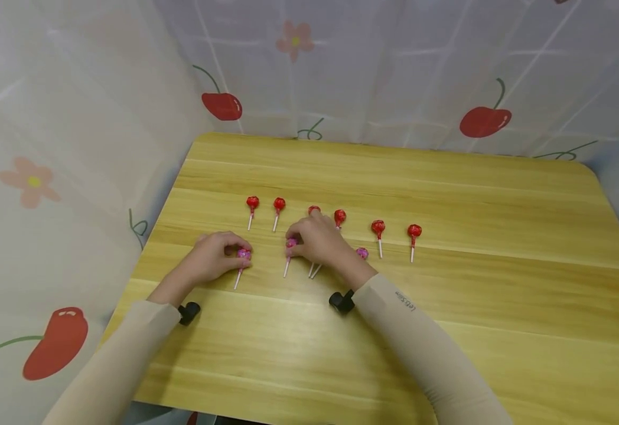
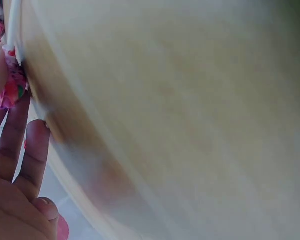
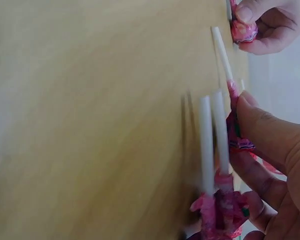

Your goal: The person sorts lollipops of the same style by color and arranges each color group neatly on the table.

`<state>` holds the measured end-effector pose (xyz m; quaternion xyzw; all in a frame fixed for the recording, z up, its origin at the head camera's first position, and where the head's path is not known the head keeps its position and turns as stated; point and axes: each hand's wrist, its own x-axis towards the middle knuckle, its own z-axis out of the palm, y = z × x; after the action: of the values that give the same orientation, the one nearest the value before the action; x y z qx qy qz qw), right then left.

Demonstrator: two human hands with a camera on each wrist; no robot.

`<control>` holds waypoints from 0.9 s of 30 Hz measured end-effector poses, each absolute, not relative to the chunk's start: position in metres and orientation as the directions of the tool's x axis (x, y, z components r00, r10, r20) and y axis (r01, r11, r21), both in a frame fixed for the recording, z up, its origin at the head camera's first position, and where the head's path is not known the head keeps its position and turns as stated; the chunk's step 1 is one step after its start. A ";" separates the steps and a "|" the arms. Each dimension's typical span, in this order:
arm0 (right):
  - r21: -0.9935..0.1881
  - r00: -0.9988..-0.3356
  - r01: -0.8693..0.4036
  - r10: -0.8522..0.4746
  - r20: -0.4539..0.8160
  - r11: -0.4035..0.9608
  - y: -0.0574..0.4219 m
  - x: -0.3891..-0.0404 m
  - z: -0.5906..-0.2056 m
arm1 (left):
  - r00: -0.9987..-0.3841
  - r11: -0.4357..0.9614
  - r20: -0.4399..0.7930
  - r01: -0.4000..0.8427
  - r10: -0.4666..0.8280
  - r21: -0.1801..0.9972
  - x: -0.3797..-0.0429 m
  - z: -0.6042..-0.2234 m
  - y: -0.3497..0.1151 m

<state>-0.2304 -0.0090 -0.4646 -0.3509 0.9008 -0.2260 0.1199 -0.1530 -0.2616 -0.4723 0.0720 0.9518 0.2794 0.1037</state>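
In the head view my left hand [image 1: 211, 258] pinches a pink-wrapped lollipop [image 1: 243, 254] between thumb and fingers, its white stick pointing toward the front edge. Farther right, my right hand [image 1: 320, 239] pinches another pink lollipop [image 1: 291, 243] by its wrapped head. Two more lollipops [image 3: 207, 210] lie against the lower fingers of that hand in the right wrist view, sticks side by side; their heads are partly hidden. One pink lollipop head [image 1: 362, 252] shows beside the right wrist, its stick covered by the arm.
Behind the hands, a row of red lollipops [image 1: 378, 227] spans the wooden table [image 1: 474, 195], sticks toward the front; one red head [image 1: 314, 209] is partly covered by the right fingers. A curtain [image 1: 373, 71] with cherry and flower prints hangs behind the table and along its left.
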 end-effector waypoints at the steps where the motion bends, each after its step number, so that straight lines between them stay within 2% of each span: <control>1: -0.494 -0.727 -0.575 -0.684 -0.056 0.652 -0.010 -0.230 -0.465 | -0.968 0.837 -0.150 0.089 0.200 0.540 -0.153 -0.473 -0.262; 6: -0.503 -0.717 -0.588 -0.697 -0.038 0.633 -0.020 -0.218 -0.461 | -0.968 0.852 -0.134 0.115 0.211 0.511 -0.154 -0.473 -0.262; 13: -0.449 -0.673 -0.657 -0.740 -0.013 0.606 -0.037 -0.202 -0.455 | -0.967 0.854 -0.128 0.130 0.222 0.504 -0.156 -0.473 -0.262; 27: -0.372 -0.662 -0.686 -0.749 -0.039 0.625 -0.046 -0.200 -0.469 | -0.966 0.856 -0.127 0.134 0.226 0.499 -0.154 -0.470 -0.259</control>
<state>-0.1997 -0.0456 -0.4689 -0.4001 0.8965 -0.1649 0.0954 -0.1540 -0.2592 -0.4699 0.0938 0.9591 0.2511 0.0909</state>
